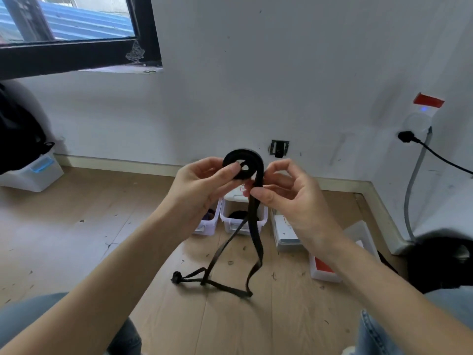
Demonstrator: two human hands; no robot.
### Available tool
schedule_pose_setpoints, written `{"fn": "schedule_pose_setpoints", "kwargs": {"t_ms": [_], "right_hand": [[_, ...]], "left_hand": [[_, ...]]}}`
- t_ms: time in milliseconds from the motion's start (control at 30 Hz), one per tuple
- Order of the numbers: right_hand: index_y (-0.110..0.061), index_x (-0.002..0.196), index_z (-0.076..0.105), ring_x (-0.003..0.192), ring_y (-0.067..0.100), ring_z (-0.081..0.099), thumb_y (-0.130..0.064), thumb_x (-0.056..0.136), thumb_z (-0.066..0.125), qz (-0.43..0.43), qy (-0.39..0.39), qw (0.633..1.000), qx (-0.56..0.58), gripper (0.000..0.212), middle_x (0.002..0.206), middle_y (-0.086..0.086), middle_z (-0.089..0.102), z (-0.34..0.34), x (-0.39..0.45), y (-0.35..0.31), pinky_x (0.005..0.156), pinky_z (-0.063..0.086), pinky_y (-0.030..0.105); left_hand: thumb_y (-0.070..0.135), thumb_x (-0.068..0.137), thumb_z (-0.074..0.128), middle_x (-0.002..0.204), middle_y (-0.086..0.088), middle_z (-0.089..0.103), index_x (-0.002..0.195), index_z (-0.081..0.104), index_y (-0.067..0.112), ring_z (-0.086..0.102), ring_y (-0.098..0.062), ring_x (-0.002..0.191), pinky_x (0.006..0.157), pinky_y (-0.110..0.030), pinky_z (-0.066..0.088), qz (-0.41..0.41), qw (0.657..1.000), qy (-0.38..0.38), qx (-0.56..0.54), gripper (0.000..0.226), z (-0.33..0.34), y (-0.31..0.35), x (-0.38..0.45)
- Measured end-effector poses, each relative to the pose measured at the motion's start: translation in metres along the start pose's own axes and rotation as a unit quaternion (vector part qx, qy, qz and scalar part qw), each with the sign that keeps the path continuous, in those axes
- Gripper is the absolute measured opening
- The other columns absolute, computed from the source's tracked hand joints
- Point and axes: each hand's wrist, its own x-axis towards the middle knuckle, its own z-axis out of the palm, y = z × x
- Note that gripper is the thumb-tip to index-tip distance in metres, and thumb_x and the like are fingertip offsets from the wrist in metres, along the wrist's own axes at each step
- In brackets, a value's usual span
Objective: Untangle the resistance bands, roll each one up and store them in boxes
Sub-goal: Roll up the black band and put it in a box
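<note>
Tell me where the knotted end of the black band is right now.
In the head view, the knot lies on the wood floor, low and centre, left of the band hanging from both hands.

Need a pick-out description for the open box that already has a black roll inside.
Start at the small dark metal bracket low on the white wall, then drop to the wooden floor below the hands. Two open translucent white plastic boxes stand side by side; take the right-hand box, with a black coiled band inside. Its neighbour shows something purple.

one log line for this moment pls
step: rolling | left hand: holds black band coil | right hand: pinches strand | tail: on floor
</note>
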Motion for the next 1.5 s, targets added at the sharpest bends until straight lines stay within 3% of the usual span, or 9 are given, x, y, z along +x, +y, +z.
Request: {"fn": "schedule_pose_setpoints", "kwargs": {"t_ms": [100, 233, 433, 533, 633, 933, 1133, 1300, 1500], "right_hand": [[-0.012, 0.095, 0.056, 0.086, 0.018, 0.07, -0.022, 0.068, 0.072, -0.022, 0.047, 0.999, -0.003, 0.033, 0.093, 0.005, 0.073, 0.005, 0.0, 0.004, 0.078, 0.056, 0.026], [-0.01, 0.091, 0.057, 0.085, 0.022, 0.068, -0.002, 0.077, 0.071, -0.041, 0.091, 0.995, -0.027, 0.021, 0.087, 0.01, 0.07, 0.0, 0.003, 0.009, 0.081, 0.056, 0.033], [-0.017, 0.098, 0.07, 0.09, 0.006, 0.062, -0.005, 0.08, 0.071, -0.162, -0.064, 0.93, -0.324, 0.023, 0.092, -0.004, 0.067, -0.015, 0.005, -0.002, 0.085, 0.05, 0.022], [-0.019, 0.099, 0.071, 0.093, 0.015, 0.064, -0.012, 0.08, 0.069, -0.11, -0.087, 0.966, -0.219, 0.021, 0.094, -0.001, 0.067, -0.02, 0.007, -0.008, 0.083, 0.053, 0.036], [-0.019, 0.104, 0.068, 0.09, 0.017, 0.067, -0.014, 0.076, 0.066, -0.075, -0.095, 0.99, -0.068, 0.029, 0.097, 0.002, 0.065, -0.021, 0.007, -0.013, 0.078, 0.055, 0.026], [-0.027, 0.088, 0.064, 0.084, 0.011, 0.068, -0.023, 0.075, 0.075, -0.214, 0.123, 0.962, -0.116, 0.017, 0.085, -0.011, 0.071, -0.013, 0.011, -0.034, 0.078, 0.054, 0.025], [-0.017, 0.092, 0.058, 0.079, 0.012, 0.068, -0.006, 0.08, 0.068, -0.091, 0.055, 0.993, -0.059, 0.019, 0.081, -0.002, 0.068, -0.015, 0.009, -0.015, 0.073, 0.055, 0.024], [-0.017, 0.098, 0.071, 0.086, 0.003, 0.066, -0.007, 0.078, 0.073, -0.153, 0.031, 0.939, -0.305, 0.023, 0.091, -0.009, 0.07, -0.021, 0.009, -0.008, 0.082, 0.054, 0.024], [-0.022, 0.104, 0.059, 0.089, 0.018, 0.07, -0.016, 0.074, 0.072, -0.097, 0.016, 0.995, -0.014, 0.033, 0.092, 0.002, 0.074, -0.025, 0.012, -0.017, 0.08, 0.054, 0.025]], "left_hand": [[0.022, 0.063, 0.075, 0.087, -0.007, 0.074, 0.073, 0.075, 0.018, 0.071, -0.016, 0.084, 0.07, -0.015, 0.053, 0.012, 0.999, 0.035, -0.028, 0.011, 0.012, -0.009, 0.001], [0.029, 0.064, 0.073, 0.086, -0.006, 0.073, 0.087, 0.071, 0.013, 0.069, -0.013, 0.083, 0.073, -0.02, 0.051, 0.02, 0.99, 0.039, 0.137, 0.028, 0.017, -0.015, 0.001], [0.007, 0.073, 0.076, 0.064, 0.008, 0.066, 0.074, 0.069, 0.02, 0.065, -0.007, 0.069, 0.074, -0.024, 0.054, -0.023, 0.922, -0.075, 0.378, 0.015, 0.012, -0.002, 0.0], [0.017, 0.072, 0.075, 0.076, 0.0, 0.073, 0.085, 0.072, 0.015, 0.071, -0.013, 0.077, 0.072, -0.022, 0.056, -0.045, 0.933, -0.126, 0.335, 0.014, 0.01, 0.009, -0.005], [0.022, 0.07, 0.067, 0.084, -0.006, 0.074, 0.096, 0.069, 0.006, 0.072, -0.018, 0.081, 0.07, -0.023, 0.057, -0.028, 0.965, -0.109, 0.239, 0.03, 0.014, 0.021, -0.006], [0.026, 0.065, 0.07, 0.074, 0.01, 0.073, 0.083, 0.07, 0.021, 0.071, -0.01, 0.073, 0.068, -0.017, 0.053, 0.183, 0.957, 0.013, 0.224, 0.02, 0.04, 0.036, 0.006], [0.018, 0.07, 0.072, 0.083, -0.001, 0.074, 0.092, 0.071, 0.011, 0.071, -0.013, 0.078, 0.07, -0.021, 0.055, 0.077, 0.97, 0.003, 0.229, 0.023, 0.035, 0.011, 0.011], [0.013, 0.074, 0.076, 0.079, 0.008, 0.072, 0.084, 0.071, 0.026, 0.069, -0.005, 0.073, 0.073, -0.02, 0.054, 0.062, 0.884, -0.042, 0.461, 0.017, 0.026, 0.009, 0.015], [0.019, 0.061, 0.071, 0.079, -0.005, 0.074, 0.085, 0.071, 0.009, 0.072, -0.016, 0.074, 0.064, -0.019, 0.055, 0.085, 0.99, 0.033, 0.111, 0.026, 0.029, 0.034, 0.008]]}}
